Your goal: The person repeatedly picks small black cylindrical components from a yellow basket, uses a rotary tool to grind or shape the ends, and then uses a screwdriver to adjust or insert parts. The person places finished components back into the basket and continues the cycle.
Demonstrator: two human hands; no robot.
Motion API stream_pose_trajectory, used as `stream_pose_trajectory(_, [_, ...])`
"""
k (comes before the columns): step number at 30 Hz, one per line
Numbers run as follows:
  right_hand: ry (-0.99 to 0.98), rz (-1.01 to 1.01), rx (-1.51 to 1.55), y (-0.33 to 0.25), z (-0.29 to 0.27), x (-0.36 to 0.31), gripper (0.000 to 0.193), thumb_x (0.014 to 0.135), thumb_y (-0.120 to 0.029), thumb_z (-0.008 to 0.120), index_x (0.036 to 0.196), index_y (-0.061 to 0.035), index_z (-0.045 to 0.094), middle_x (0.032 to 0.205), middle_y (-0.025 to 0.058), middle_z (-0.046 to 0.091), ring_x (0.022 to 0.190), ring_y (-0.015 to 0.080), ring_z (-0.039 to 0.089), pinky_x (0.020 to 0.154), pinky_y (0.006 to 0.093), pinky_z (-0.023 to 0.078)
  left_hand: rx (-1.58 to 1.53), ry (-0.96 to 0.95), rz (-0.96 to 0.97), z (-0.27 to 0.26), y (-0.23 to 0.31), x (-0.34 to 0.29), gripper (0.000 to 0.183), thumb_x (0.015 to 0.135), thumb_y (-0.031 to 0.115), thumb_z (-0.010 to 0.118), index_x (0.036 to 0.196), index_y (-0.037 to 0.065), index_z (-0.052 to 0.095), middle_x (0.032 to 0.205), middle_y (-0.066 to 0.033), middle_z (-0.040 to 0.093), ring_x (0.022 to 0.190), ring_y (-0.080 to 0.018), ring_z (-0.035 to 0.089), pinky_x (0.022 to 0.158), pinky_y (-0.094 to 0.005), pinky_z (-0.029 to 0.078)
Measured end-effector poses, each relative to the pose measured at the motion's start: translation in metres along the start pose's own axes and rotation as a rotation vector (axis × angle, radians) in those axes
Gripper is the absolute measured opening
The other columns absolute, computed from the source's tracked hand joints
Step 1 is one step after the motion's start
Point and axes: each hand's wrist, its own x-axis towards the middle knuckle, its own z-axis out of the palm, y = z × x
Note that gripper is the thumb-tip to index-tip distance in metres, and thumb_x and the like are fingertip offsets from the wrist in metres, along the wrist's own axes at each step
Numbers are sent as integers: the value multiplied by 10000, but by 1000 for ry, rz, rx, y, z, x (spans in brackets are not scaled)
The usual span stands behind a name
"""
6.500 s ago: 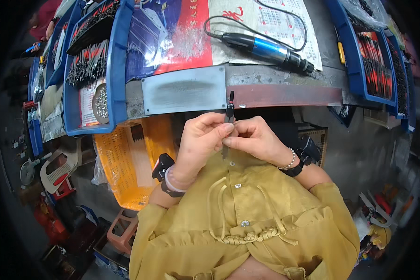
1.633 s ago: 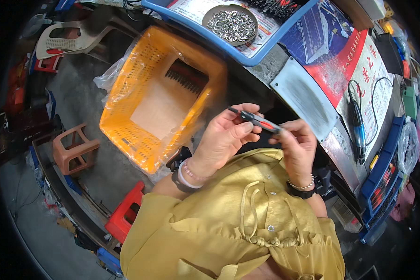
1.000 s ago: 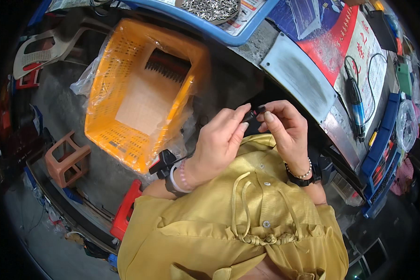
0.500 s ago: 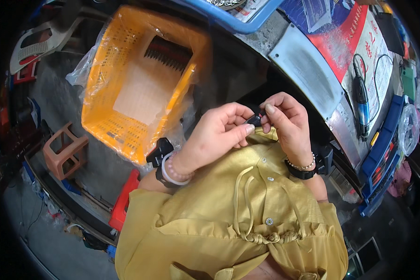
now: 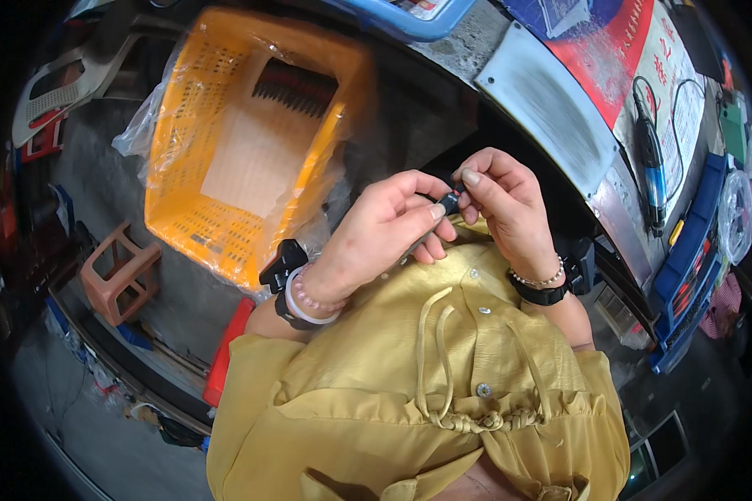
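Note:
In front of my chest, both hands meet at a small, dark, narrow part (image 5: 449,202) with a bit of red near one end. My left hand (image 5: 376,221) is closed, pinching the body of this part between thumb and fingers. The thumb and fingertips of my right hand (image 5: 510,200) are pressed together at its red-marked end. My fingers cover much of the part, so its exact kind cannot be made out. Ahead and to the left, an orange plastic crate (image 5: 199,234) holds a row of similar dark pieces (image 5: 295,88) along its far side, on a tan sheet (image 5: 251,167).
Clear plastic film (image 5: 138,125) hangs over the crate's edges. At right, the workbench carries a metal plate (image 5: 547,100), a corded cylindrical tool (image 5: 653,175) and a blue tray (image 5: 681,280). A blue bin (image 5: 426,29) stands at the top. A brown stool (image 5: 119,275) stands at left.
Both hands have shifted slightly up and left with the part. The part now tilts more, and my left fingers have curled lower around it.

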Motion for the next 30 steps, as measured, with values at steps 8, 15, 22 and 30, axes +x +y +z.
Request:
stream_pose_trajectory(8, [-85,-25,-92,-3,-5,-9,199,913,-37,661,1088,16,581,895,20,633,732,41,604,641,185,477,-44,27,17,10,0,-1,209,995,70,489,1185,-12,516,886,-118,675,686,-116,643,623,-223,536])
stream_pose_trajectory(15, [-126,-39,38,-4,-16,-10,185,939,-63,622,1107,14,611,940,17,648,765,50,608,674,202,499,-120,9,38,20,5,-2,221,988,46,474,1198,-21,490,884,-138,670,658,-133,651,585,-230,545])
stream_pose_trajectory(22, [-128,-109,64,-15,-27,-26,173,953,-67,599,1102,20,590,948,28,644,803,63,617,702,226,519,-47,34,-19,45,14,6,148,977,41,487,1124,18,490,798,-117,649,574,-123,600,528,-215,493])
stream_pose_trajectory(30, [-81,-168,124,-30,-57,-48,177,951,-79,597,1098,19,585,944,34,641,818,77,620,701,238,527,114,-5,-33,90,30,22,150,956,23,485,1104,43,472,750,-109,629,505,-113,539,458,-215,422])
